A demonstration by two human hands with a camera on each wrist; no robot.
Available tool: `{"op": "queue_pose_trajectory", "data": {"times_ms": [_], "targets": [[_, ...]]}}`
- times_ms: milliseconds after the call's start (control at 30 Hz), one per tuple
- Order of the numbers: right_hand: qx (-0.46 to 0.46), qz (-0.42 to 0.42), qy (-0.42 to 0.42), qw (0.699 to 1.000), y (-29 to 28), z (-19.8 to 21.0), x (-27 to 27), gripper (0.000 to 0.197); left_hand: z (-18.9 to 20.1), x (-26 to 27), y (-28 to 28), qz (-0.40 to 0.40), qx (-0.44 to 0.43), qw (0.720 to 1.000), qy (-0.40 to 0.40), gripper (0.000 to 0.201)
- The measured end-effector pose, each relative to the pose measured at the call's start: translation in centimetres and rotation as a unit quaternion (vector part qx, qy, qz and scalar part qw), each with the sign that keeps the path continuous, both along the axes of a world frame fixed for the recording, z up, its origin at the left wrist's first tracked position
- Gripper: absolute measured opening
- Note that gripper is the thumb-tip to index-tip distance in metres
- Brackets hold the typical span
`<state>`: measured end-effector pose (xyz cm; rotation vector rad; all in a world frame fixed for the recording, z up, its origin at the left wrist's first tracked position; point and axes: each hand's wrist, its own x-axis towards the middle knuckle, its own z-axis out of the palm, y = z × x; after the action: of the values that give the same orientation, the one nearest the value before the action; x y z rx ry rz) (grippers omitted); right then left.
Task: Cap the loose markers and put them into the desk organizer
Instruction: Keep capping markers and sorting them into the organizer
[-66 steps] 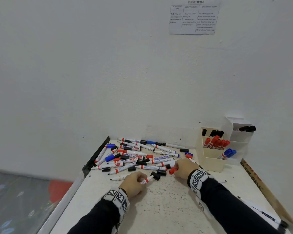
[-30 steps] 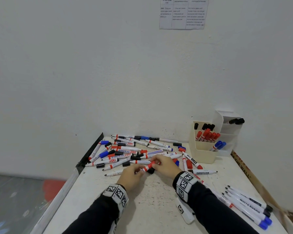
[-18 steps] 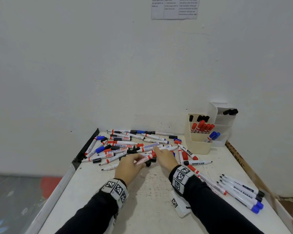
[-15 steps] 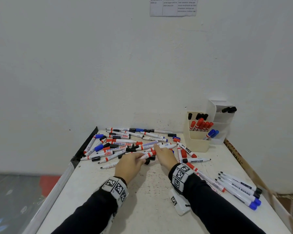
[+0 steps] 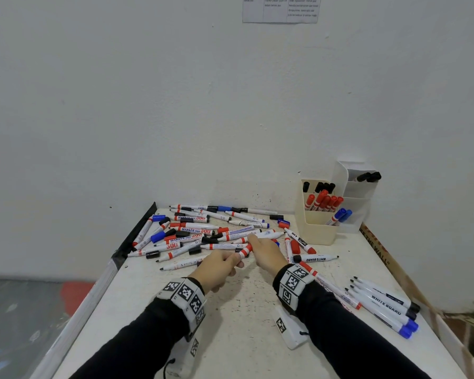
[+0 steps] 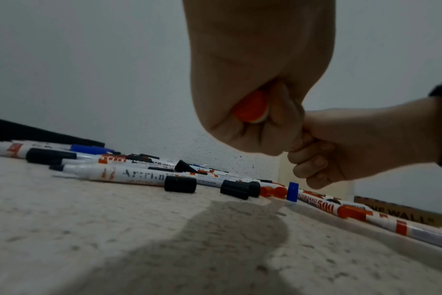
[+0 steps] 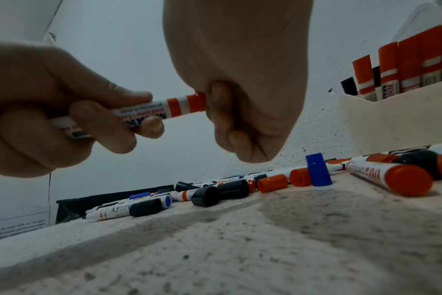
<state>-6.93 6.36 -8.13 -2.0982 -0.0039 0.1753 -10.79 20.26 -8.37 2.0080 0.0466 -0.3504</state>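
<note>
A white marker with red bands (image 5: 245,250) is held level just above the table, in front of the marker pile (image 5: 203,231). My left hand (image 5: 234,262) grips its barrel (image 7: 144,111). My right hand (image 5: 255,242) curls round its red cap (image 7: 196,102), which sits on the marker's tip end. The marker's red rear end (image 6: 251,111) shows inside my left fist. Loose black caps (image 7: 207,196), red caps (image 7: 271,182) and a blue cap (image 7: 318,169) lie below the hands. The cream desk organizer (image 5: 316,228) stands at the back right and holds capped red, black and blue markers.
A taller white organizer (image 5: 353,187) stands behind the cream one. Several thin whiteboard markers (image 5: 383,305) lie in a row at the front right. A printed wooden strip (image 5: 381,255) runs along the right edge and a black strip (image 5: 137,233) along the left.
My hands, apart 2.2 s ago with the marker in the left and a red cap in the right, have come together. The red cap now sits on the marker.
</note>
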Motion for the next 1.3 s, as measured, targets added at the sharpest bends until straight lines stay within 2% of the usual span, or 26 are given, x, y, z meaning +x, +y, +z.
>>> {"op": "queue_pose_trajectory", "data": {"times_ms": [233,400,567,733,800,867,967,1033,1133,1200,1300], "targets": [[0.037,0.026,-0.030,0.999,-0.1,0.1,-0.2,0.045,0.6,0.1,0.2,-0.006,-0.089,0.993,0.078,0.036],[0.055,0.038,-0.041,0.997,0.1,-0.2,0.0,0.045,0.5,0.2,0.5,-0.007,-0.127,0.988,0.092,0.037],[0.059,0.048,-0.053,0.996,0.3,-0.4,0.0,0.043,-0.4,0.2,0.6,-0.022,-0.099,0.994,0.036,0.036],[0.038,0.048,-0.077,0.995,0.3,-0.6,0.1,0.043,-0.8,0.6,1.7,-0.036,0.007,0.999,-0.022,0.043],[0.042,0.025,-0.089,0.995,0.1,-0.8,0.2,0.044,-1.0,0.9,2.5,0.005,-0.006,0.999,-0.032,0.040],[0.053,-0.008,-0.102,0.993,0.1,-1.0,0.5,0.043,-1.2,1.2,3.5,0.095,-0.021,0.993,-0.073,0.028],[0.066,-0.046,-0.126,0.989,0.1,-1.3,0.8,0.043,-1.5,1.6,5.7,0.176,0.110,0.969,-0.132,0.025],[0.078,-0.060,-0.144,0.985,0.1,-1.3,0.8,0.042,-1.6,1.7,7.0,0.162,0.239,0.952,-0.104,0.028],[0.099,-0.083,-0.164,0.978,0.0,-1.4,0.9,0.038,-1.4,1.2,7.8,0.101,0.434,0.894,-0.043,0.031],[0.110,-0.095,-0.170,0.975,-0.1,-1.6,1.1,0.037,-1.4,1.0,8.1,0.088,0.477,0.874,-0.031,0.033],[0.119,-0.100,-0.169,0.973,-0.4,-1.7,1.4,0.035,-1.9,1.1,8.8,0.096,0.475,0.875,-0.017,0.032]]}}
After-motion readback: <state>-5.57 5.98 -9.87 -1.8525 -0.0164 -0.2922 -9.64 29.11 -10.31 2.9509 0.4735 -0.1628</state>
